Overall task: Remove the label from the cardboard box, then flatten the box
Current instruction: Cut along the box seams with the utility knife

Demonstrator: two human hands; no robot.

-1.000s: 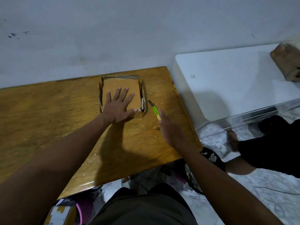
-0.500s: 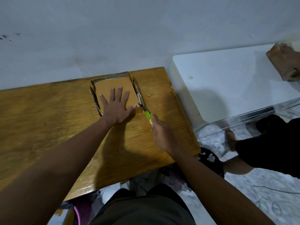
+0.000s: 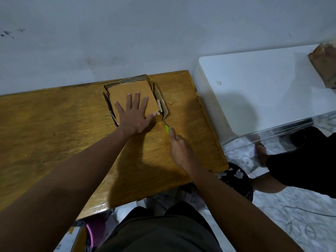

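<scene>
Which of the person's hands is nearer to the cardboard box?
Left. The left hand presses flat on the cardboard box; the right hand is off it, toward the near right, holding a green-handled cutter at its corner.

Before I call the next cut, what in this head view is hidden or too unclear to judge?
- Blade tip of the green cutter: too thin and dark to tell where it meets the cardboard box.
- Cutter handle: covered by the gripping right hand.
- Label: none visible; the left hand pressing flat covers part of the top.
- Brown object on the white surface: blurred, cut off by the right edge.
</scene>
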